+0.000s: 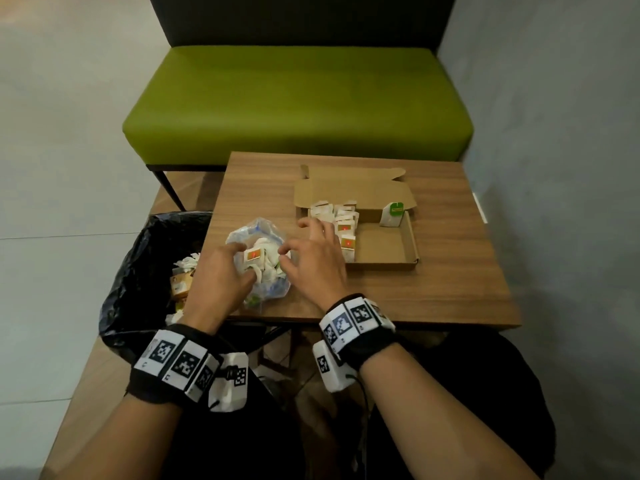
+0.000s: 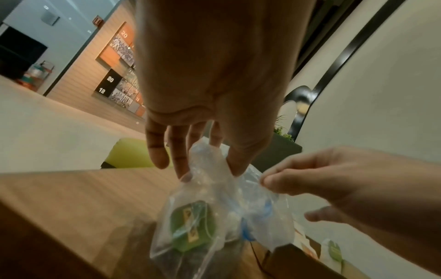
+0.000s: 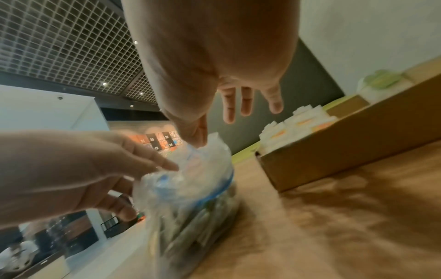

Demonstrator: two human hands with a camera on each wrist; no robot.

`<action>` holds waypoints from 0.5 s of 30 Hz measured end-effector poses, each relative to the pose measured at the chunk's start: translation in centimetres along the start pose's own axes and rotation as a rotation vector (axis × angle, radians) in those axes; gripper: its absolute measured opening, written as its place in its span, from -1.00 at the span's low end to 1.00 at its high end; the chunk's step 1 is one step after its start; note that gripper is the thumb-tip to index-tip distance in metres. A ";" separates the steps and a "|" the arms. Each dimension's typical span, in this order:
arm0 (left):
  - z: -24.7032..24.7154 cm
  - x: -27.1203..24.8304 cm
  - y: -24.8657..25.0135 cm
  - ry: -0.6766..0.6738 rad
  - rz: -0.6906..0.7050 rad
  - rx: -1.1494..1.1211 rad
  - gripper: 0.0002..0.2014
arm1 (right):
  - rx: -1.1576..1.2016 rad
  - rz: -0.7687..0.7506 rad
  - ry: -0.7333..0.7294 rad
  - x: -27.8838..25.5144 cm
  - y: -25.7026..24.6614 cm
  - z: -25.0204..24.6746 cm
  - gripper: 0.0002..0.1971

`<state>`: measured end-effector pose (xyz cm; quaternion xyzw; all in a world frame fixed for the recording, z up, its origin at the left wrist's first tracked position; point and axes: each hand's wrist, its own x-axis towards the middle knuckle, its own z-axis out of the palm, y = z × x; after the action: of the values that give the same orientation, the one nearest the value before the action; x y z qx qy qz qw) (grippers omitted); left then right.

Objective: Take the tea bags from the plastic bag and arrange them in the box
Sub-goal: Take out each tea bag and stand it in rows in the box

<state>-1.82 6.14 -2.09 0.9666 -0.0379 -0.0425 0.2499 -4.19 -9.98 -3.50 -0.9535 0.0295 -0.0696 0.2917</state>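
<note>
A clear plastic bag (image 1: 258,271) full of tea bags lies near the front left of the wooden table (image 1: 450,271). My left hand (image 1: 242,265) grips the bag's left rim, and in the left wrist view thumb and fingers (image 2: 186,175) pinch the plastic. My right hand (image 1: 283,258) pinches the right rim with thumb (image 3: 198,139) and forefinger, its other fingers straight. A red-tagged tea bag (image 1: 254,255) lies on top in the bag's mouth. The open cardboard box (image 1: 412,237) holds a row of tea bags (image 1: 343,223) at its left and one green-tagged tea bag (image 1: 393,214) at the back.
A bin lined with a black bag (image 1: 138,271), holding wrappers and cartons, stands against the table's left edge. A green bench (image 1: 298,98) sits beyond the table. The box's lid (image 1: 353,188) lies flat behind it.
</note>
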 end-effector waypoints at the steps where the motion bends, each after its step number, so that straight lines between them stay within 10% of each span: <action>1: 0.1 -0.2 -0.1 0.011 0.015 -0.019 -0.48 | -0.027 0.029 -0.022 0.2 -0.6 0.6 -0.84; 15: 0.8 -2.5 -1.1 0.024 0.278 -0.228 -0.51 | -0.340 0.140 -0.315 1.7 -2.4 2.8 -0.56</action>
<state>-4.29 6.94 -3.18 0.9179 -0.1632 0.0001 0.3617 -2.02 -6.64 -4.25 -0.9836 0.0610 0.1064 0.1322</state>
